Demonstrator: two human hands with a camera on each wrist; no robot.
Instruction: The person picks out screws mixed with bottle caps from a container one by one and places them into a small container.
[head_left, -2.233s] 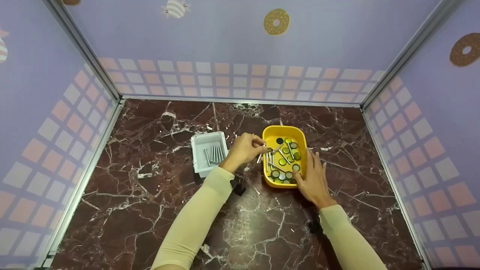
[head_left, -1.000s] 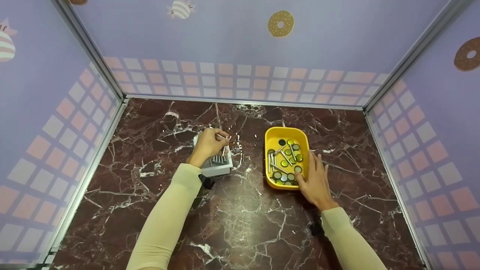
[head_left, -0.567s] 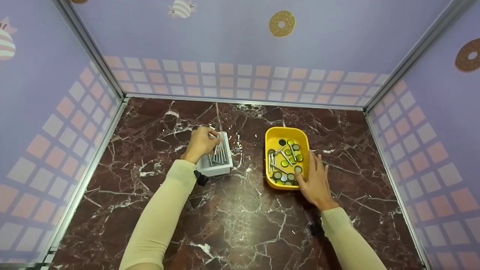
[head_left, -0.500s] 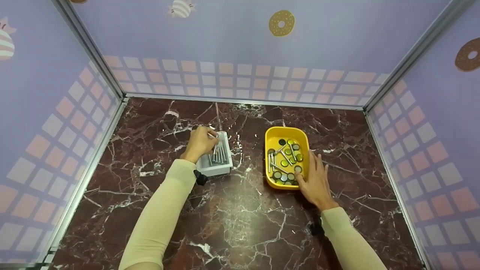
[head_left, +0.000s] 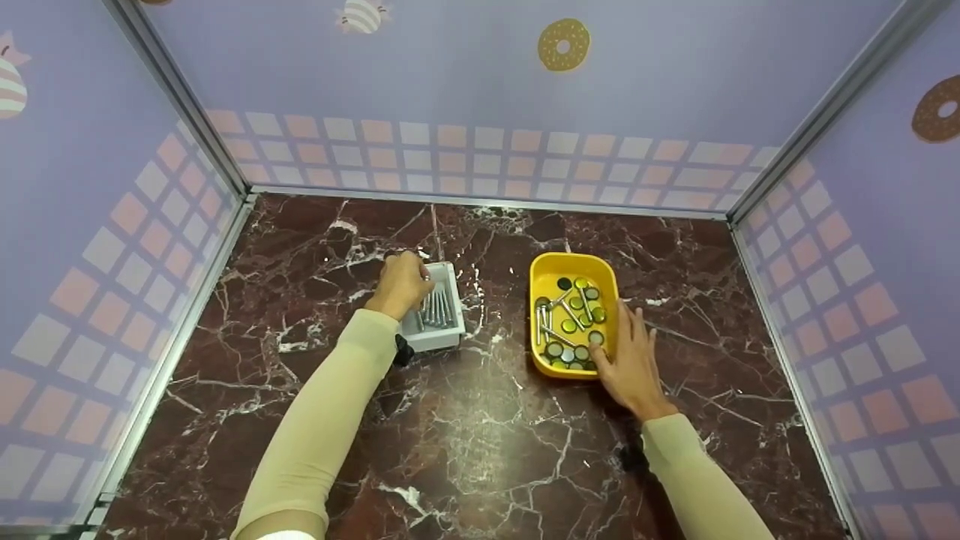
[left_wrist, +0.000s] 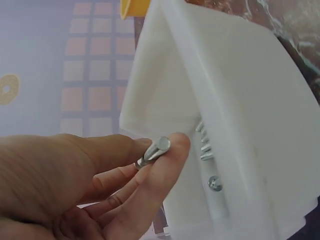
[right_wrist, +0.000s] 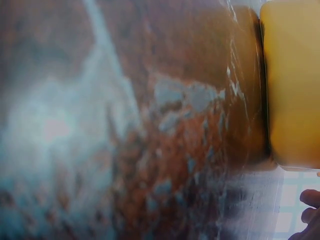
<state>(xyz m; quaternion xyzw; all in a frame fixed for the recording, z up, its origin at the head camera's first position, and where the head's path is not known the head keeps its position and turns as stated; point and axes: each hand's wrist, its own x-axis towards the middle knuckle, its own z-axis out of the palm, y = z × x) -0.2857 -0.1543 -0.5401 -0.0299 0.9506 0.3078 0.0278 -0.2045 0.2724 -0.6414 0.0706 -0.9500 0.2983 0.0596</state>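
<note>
My left hand (head_left: 402,285) is over the left side of the white plastic box (head_left: 431,345). Between thumb and fingers it pinches a silver bolt (left_wrist: 159,146), its flat round end toward the camera in the left wrist view. Several bolts (head_left: 437,309) lie side by side inside this box; the hand covers the box's left part. My right hand (head_left: 634,367) rests along the right side of the yellow tub (head_left: 534,300), its thumb over the rim. Loose bolts (head_left: 573,316) and several round bottle caps (head_left: 569,326) lie mixed in the tub.
Both containers stand on a dark red marbled tabletop (head_left: 480,435), with a gap between them. Patterned panels (head_left: 480,97) enclose the back and both sides. The right wrist view shows mostly tabletop and the tub's outer wall (right_wrist: 295,90).
My left hand has gone from the yellow tub leftward to the white box with a bolt, then shifted slightly within the box area. The right hand has stayed at the tub.
</note>
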